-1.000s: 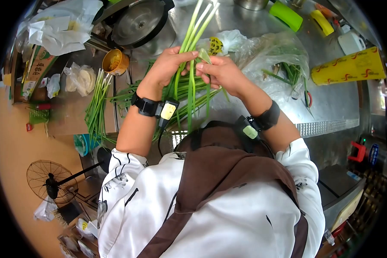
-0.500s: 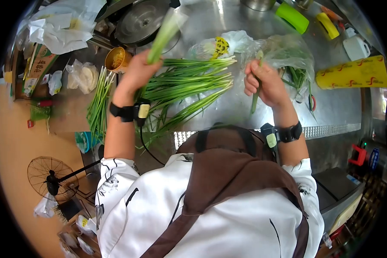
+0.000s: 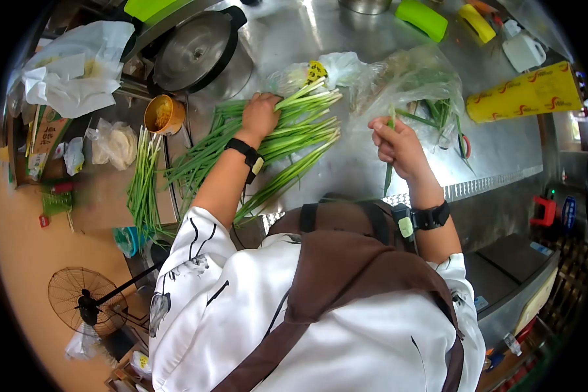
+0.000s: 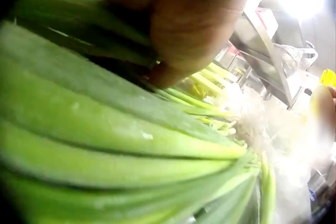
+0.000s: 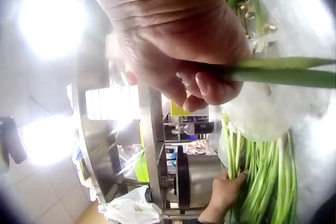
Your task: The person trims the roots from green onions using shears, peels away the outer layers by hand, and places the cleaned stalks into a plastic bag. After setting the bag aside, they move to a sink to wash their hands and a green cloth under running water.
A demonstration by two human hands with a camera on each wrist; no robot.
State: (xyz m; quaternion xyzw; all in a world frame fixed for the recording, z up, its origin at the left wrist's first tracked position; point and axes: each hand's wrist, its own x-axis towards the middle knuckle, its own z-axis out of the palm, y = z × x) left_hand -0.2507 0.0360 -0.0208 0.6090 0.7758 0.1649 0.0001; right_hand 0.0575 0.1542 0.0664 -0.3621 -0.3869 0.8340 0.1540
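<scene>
A wide pile of scallions [image 3: 300, 124] lies on the steel counter, white ends pointing right. On its far side my left hand [image 3: 261, 116] rests with fingers curled round some stalks; the left wrist view shows those fingers [image 4: 184, 29] close over the green scallion stalks [image 4: 115, 134]. Right of the pile, my right hand [image 3: 400, 147] is raised above the counter and grips a loose green scallion leaf [image 3: 389, 178]. That leaf hangs down below the fist, and in the right wrist view it sticks out from the curled fingers.
Plastic bags [image 3: 398, 81] with greens inside lie beyond my right hand, with red-handled scissors [image 3: 464, 147] beside them. A roll of yellow wrap [image 3: 526, 95] is at the right. Left of the pile are a lidded pot [image 3: 196, 52], an orange tub [image 3: 164, 115] and a smaller scallion bunch [image 3: 145, 183].
My hands were together on a few scallions, then parted. The left carried scallions left and has come down onto the pile. The right moved rightward with the torn-off leaf and still holds it.
</scene>
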